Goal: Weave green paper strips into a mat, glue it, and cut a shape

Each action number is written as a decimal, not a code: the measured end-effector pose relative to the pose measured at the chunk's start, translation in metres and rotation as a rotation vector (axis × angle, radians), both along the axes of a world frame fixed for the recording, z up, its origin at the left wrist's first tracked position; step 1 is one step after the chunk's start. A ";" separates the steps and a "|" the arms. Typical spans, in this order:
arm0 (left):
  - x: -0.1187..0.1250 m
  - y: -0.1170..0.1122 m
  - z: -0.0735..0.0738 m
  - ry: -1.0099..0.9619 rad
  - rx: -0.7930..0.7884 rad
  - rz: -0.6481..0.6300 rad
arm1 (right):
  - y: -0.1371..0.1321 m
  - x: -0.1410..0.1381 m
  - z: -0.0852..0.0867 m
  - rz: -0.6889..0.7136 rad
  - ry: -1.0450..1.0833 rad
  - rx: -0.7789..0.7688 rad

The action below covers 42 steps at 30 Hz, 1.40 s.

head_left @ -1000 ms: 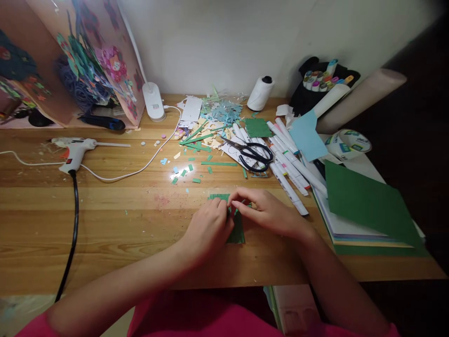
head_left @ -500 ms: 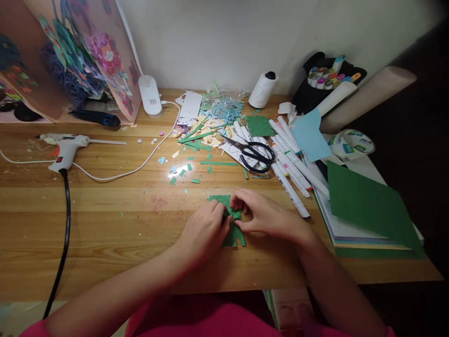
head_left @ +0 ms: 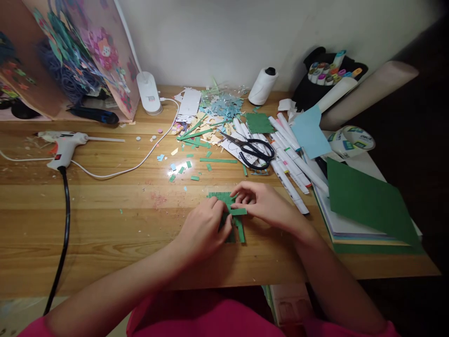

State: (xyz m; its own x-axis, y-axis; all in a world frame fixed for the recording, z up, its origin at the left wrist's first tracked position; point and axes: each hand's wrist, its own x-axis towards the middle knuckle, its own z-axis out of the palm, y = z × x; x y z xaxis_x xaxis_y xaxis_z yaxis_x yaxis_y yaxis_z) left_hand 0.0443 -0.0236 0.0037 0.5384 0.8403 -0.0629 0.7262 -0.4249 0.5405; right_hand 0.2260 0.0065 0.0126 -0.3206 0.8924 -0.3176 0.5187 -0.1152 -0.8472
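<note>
A small green woven paper piece [head_left: 220, 198] lies near the table's front, its upper edge a row of short strip ends. My left hand [head_left: 205, 222] rests over its left part, fingers bent and thumb drawn in, holding it against the table. One green paper strip [head_left: 239, 212] sticks out to the right, beside the left fingertips. My right hand [head_left: 264, 203] is over the right side; its thumb touches the strip, while the index finger stays apart from the thumb. Another strip end [head_left: 240, 230] points towards the front edge. The left hand hides much of the weave.
Black-handled scissors [head_left: 257, 153] lie on scattered markers [head_left: 291, 187]. Behind are paper scraps [head_left: 206, 133] and a thread spool [head_left: 263, 86]. A glue gun [head_left: 65, 147] with its cord is left; stacked paper [head_left: 368, 203] and a tape roll [head_left: 351, 141] are right.
My right thumb and fingers have come apart and shifted slightly up. The strip, curled up between the hands before, now extends flat to the right. My left hand stays on the woven paper.
</note>
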 end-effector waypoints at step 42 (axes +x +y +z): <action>0.002 0.003 -0.012 0.004 0.092 0.041 | 0.004 0.002 0.016 -0.019 0.128 -0.220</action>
State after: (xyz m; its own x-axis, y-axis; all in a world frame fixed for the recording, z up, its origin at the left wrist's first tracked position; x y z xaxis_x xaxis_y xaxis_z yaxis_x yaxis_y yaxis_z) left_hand 0.0468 -0.0206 -0.0088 0.5032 0.8641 0.0134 0.7460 -0.4422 0.4980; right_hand 0.2284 0.0100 0.0281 -0.3545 0.8128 -0.4623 0.4044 -0.3125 -0.8596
